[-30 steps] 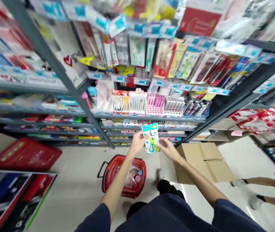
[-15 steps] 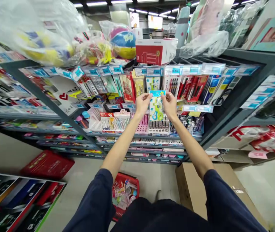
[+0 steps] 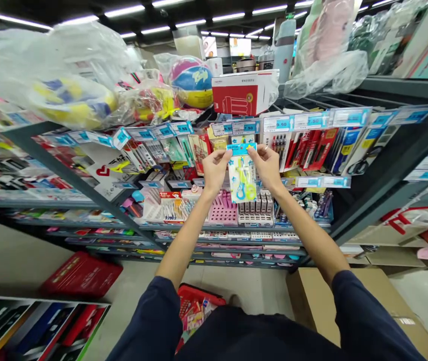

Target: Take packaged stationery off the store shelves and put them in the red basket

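Both hands are up at chest height in front of a stationery rack. Left hand (image 3: pixel 215 170) and right hand (image 3: pixel 267 167) hold one carded blister pack (image 3: pixel 241 176) by its blue header, one at each top corner. Fingers (image 3: pixel 223 156) are closed to a light pinch, thumbs on the near face, other fingers mostly behind the card. The rest of each hand is open. The pack hangs upright, clear of the metal shelving (image 3: pixel 71 175), touching neither hook nor shelf. Contents look yellow-green with looped blue handles; exact item is unclear.

State as seen: the pack is in hand, out of the red shopping basket (image 3: pixel 200 293) on the floor, which already has several packaged items in it, partly hidden by the person's torso. A cardboard box (image 3: pixel 313 301) sits on the floor to the right. Another red basket (image 3: pixel 82 275) lies further left. Nothing shows the pack placed anywhere yet.
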The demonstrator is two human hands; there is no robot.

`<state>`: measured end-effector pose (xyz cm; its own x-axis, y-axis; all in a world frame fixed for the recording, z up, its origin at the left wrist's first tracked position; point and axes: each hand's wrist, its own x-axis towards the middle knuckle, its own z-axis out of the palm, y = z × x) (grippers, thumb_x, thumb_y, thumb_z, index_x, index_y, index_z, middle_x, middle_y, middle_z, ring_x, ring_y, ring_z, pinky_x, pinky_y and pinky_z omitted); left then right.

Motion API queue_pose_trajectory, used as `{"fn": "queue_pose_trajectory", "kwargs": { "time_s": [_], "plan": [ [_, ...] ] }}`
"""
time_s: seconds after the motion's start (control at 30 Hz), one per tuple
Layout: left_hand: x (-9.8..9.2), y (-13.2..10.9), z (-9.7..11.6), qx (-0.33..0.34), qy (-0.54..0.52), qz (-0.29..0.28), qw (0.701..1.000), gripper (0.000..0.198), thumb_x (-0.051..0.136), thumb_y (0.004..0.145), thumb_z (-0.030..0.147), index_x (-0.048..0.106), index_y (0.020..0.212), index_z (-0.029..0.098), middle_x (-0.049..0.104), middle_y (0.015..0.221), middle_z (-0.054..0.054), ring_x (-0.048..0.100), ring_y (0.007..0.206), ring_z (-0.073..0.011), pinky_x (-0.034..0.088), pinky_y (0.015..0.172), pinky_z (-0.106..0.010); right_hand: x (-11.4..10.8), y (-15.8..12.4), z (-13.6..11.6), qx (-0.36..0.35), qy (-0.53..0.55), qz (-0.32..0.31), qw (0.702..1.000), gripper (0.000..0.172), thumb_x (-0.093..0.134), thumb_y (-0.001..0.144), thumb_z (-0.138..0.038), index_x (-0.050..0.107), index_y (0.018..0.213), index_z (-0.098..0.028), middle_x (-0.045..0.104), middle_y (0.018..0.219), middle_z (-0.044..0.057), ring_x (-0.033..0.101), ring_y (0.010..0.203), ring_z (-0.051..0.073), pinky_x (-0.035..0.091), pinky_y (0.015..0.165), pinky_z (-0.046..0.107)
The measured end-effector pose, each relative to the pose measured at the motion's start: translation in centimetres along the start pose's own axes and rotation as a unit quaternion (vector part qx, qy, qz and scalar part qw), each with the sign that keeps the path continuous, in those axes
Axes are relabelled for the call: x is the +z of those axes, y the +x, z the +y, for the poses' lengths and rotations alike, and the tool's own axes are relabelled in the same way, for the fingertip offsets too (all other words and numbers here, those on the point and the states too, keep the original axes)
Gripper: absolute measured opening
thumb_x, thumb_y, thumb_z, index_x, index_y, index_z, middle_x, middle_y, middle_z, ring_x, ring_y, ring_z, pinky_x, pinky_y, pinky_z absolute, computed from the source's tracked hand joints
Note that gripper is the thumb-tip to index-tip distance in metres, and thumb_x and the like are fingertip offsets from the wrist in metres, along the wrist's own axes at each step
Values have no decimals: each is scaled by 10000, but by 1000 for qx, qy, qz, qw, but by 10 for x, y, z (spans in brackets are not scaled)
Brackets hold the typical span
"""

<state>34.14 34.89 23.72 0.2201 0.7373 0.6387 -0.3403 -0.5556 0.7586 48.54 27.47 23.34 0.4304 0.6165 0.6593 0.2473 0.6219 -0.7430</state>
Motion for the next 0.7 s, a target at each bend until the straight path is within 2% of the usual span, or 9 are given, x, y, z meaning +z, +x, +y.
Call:
{"fn": "queue_pose_trajectory", "kwargs": {
  "time_s": [0.07,0.13,0.23,0.33,0.47,0.7],
  "plan": [
    [-6,-5,8,3,-5,-7,1000,280,769,824,459,742,840,181,730,810,-38,645,740,-131,500,729,-254,2,-5,-8,0,-19,-3,1000,424,689,839,-637,634,857,-217,664,821,1,602,758,131,519,735,298],
    [-10,-6,7,3,-25,-14,1000,260,769,832,439,741,832,181,731,801,-42,646,732,-132,503,722,-257,4,-7,-10,-1,-32,0,999,398,697,848,-610,642,864,-216,669,826,0,604,750,126,520,730,295],
    [-6,4,-11,-10,-63,-24,998,252,775,824,431,740,827,182,738,802,-47,653,724,-135,517,728,-270,5,-1,1,-4,-44,18,999,408,709,832,-615,657,871,-212,677,819,2,618,764,131,527,739,297],
    [8,20,-37,-34,-72,-15,997,255,776,814,431,742,839,180,749,822,-54,667,745,-144,532,750,-284,2,15,22,6,-52,41,998,455,704,807,-656,671,897,-212,690,820,14,644,822,154,546,774,311],
    [27,38,-53,-30,-46,26,998,256,767,821,423,740,873,174,763,880,-78,696,822,-172,545,796,-309,3,37,43,1,-53,81,995,469,669,833,-658,668,939,-201,708,865,38,656,850,161,547,797,318],
    [44,45,-51,5,-39,123,992,286,731,862,454,702,895,171,757,920,-85,716,905,-189,555,862,-324,17,53,50,-42,-95,103,989,452,580,907,-643,653,949,-199,667,859,31,627,829,147,512,753,287]
  ]
}}
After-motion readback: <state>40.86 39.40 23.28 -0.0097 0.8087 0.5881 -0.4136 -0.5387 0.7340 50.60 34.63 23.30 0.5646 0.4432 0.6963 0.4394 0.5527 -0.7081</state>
